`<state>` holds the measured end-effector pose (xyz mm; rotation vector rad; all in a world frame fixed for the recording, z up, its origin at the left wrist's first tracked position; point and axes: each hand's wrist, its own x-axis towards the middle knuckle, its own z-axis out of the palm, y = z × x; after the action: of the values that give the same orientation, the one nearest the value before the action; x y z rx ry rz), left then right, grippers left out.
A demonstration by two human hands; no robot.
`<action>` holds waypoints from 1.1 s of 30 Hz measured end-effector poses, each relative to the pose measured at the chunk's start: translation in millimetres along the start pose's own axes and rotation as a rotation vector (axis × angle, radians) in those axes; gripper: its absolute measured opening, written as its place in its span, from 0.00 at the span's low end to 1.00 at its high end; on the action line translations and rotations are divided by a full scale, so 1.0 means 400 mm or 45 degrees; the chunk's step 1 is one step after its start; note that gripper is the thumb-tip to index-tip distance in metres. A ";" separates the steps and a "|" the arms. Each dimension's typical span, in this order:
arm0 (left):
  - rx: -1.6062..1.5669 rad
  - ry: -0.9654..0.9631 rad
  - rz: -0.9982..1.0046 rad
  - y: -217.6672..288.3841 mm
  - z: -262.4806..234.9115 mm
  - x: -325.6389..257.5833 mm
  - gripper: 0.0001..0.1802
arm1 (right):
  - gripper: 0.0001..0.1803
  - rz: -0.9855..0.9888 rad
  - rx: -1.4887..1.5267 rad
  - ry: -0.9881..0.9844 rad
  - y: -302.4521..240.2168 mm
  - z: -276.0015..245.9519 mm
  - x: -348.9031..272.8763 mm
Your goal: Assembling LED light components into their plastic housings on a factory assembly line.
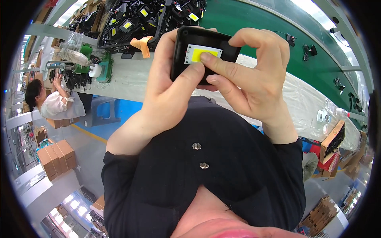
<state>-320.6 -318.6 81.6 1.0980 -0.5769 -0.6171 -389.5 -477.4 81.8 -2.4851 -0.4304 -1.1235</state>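
Held up in front of my chest is a shallow black lamp housing point(228, 47), open side facing me. In it sits a white-edged LED panel point(190, 53) with a yellow middle. My left hand point(168, 85) grips the housing from the left, its thumb pressed on the panel's lower edge. My right hand point(256, 75) is closed about the right side, one fingertip on the yellow area and others at the housing's upper right corner and lower edge. The fingers behind the housing are mostly hidden.
Beyond my left hand, a black crate point(127, 39) holds many LED lamps and cables, with an orange strip point(141, 45) at its edge. A green conveyor belt point(254, 20) carries small black parts. A co-worker point(59, 99) sits at the left near a blue stool point(105, 111).
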 end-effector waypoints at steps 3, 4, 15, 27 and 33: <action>0.354 0.044 0.269 -0.018 -0.008 0.008 0.21 | 0.15 -0.019 -0.043 -0.023 0.009 0.015 -0.003; 0.360 0.041 0.270 -0.019 -0.008 0.009 0.21 | 0.15 -0.019 -0.042 -0.016 0.009 0.021 -0.009; 0.760 -0.133 0.758 -0.054 -0.031 0.030 0.23 | 0.13 1.057 1.641 -0.012 -0.004 0.077 -0.020; 0.634 0.099 0.778 -0.066 -0.031 0.027 0.11 | 0.08 0.787 1.220 -0.041 0.022 0.061 0.014; 0.441 0.154 0.673 -0.066 -0.032 0.030 0.14 | 0.11 0.811 1.195 -0.093 0.031 0.074 0.008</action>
<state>-307.6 -327.7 54.0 1.2293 -0.8502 0.0120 -363.2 -474.3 63.5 -1.6265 -0.1045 -0.4088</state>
